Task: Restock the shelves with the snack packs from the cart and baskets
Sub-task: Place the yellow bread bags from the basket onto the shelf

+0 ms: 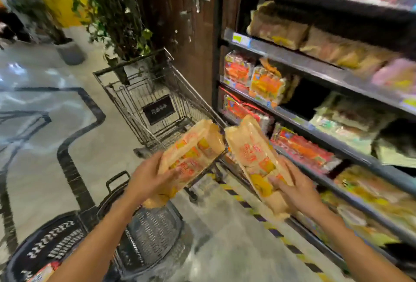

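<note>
While the head view blurs, the left hand [150, 178] grips one snack pack [191, 153] and the right hand [299, 189] grips another pack [254, 160], long axes pointing up and away; the shelves [315, 133] lie rightward, nearer the right hand.

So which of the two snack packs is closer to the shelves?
The snack pack in the right hand: this pack is tilted up right beside the shelves. The other pack, held by the left hand, is over by the cart.
</note>
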`<state>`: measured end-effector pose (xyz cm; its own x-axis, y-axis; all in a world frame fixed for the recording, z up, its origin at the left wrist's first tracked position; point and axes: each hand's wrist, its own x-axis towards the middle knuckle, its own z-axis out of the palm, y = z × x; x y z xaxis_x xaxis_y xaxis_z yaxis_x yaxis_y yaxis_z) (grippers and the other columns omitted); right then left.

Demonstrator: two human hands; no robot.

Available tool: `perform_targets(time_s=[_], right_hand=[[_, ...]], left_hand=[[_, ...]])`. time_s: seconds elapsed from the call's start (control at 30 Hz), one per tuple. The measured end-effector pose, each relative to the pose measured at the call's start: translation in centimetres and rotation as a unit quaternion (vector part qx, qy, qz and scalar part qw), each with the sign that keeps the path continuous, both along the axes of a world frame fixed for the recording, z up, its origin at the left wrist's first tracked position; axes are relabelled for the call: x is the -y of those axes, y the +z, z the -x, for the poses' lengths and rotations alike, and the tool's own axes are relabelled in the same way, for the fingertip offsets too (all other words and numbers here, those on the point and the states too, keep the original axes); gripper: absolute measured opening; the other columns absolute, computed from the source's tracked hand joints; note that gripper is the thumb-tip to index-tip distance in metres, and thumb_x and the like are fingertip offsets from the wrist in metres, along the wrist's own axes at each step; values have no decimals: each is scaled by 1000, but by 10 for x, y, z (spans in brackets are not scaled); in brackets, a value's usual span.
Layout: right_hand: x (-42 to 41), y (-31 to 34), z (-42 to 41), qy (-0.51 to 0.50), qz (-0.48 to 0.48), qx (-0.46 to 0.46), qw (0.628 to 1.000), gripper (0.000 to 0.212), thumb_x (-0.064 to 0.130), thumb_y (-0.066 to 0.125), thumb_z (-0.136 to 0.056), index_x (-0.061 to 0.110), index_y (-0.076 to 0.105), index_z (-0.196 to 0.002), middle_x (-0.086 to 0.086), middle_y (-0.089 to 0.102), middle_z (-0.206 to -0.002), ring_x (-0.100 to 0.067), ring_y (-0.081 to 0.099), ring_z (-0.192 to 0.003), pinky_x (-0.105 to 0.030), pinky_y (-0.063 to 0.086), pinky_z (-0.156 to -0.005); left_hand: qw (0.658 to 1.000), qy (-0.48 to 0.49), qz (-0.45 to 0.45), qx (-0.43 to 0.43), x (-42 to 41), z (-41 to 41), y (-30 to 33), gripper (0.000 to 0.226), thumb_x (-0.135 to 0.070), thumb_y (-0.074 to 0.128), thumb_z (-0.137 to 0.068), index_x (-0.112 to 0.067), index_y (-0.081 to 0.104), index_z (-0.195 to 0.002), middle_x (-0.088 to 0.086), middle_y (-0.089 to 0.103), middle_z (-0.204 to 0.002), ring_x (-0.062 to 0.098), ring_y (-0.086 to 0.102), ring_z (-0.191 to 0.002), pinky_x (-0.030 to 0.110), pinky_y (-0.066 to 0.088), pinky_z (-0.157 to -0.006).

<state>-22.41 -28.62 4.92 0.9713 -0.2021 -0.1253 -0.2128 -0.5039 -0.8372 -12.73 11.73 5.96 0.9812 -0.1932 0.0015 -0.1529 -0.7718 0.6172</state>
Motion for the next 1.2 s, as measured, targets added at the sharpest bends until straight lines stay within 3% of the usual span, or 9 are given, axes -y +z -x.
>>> perform_targets(time_s=[0.1,0.2,0.3,0.47,0.63,0.8,1.03,1.2], right_hand=[[48,25,26,-42,25,29,998,75,75,62,-79,48,39,-145,21,54,-134,-6,54,-120,-32,46,-95],[90,45,46,-69,35,37,996,68,63,62,-82,47,39,-144,18,57,-132,-8,58,-116,-30,47,-89],[119,68,54,-91,58,59,992,69,58,64,-86,45,38,-149,21,55,-135,-5,55,-119,-32,47,-89],[147,98,47,-135,76,89,984,60,49,70,-87,57,36,-136,26,58,-121,-5,57,-109,-28,44,-84],[162,115,17,-149,113,95,978,66,48,70,-88,46,38,-146,19,57,-130,-6,57,-114,-31,48,-90],[167,125,-29,-162,158,107,968,71,54,68,-87,48,34,-149,23,54,-138,-2,56,-120,-33,49,-96],[155,146,-107,-185,227,109,950,72,56,66,-87,46,33,-150,27,49,-137,-1,50,-123,-30,44,-98],[159,159,-145,-187,277,116,936,74,57,65,-87,42,33,-152,14,54,-141,-8,53,-123,-36,47,-100]], left_hand=[[998,-54,-6,23,62,-8,18,78,-83,54,-72,-29,55,-127,-10,64,-108,14,61,-95,39,54,-77],[994,-100,-14,46,112,-20,37,52,-74,62,-78,-35,56,-111,-11,63,-96,12,61,-86,35,49,-68],[988,-136,5,74,150,-38,60,58,-79,58,-75,-32,61,-109,-14,66,-92,7,62,-84,40,53,-71],[976,-171,21,136,193,-79,95,66,-83,57,-72,-31,62,-113,-16,67,-97,7,64,-87,39,55,-73],[962,-212,7,170,216,-138,120,64,-82,57,-77,-37,58,-122,-20,66,-103,2,63,-90,38,56,-73],[950,-249,3,191,225,-220,128,69,-79,63,-77,-36,54,-131,-19,64,-114,7,62,-100,39,55,-80],[930,-313,-2,195,221,-337,145,71,-86,54,-73,-40,54,-127,-17,64,-113,8,62,-101,41,55,-80],[909,-366,-18,198,225,-400,158,73,-89,52,-72,-39,56,-125,-18,64,-110,8,62,-97,39,54,-76]])
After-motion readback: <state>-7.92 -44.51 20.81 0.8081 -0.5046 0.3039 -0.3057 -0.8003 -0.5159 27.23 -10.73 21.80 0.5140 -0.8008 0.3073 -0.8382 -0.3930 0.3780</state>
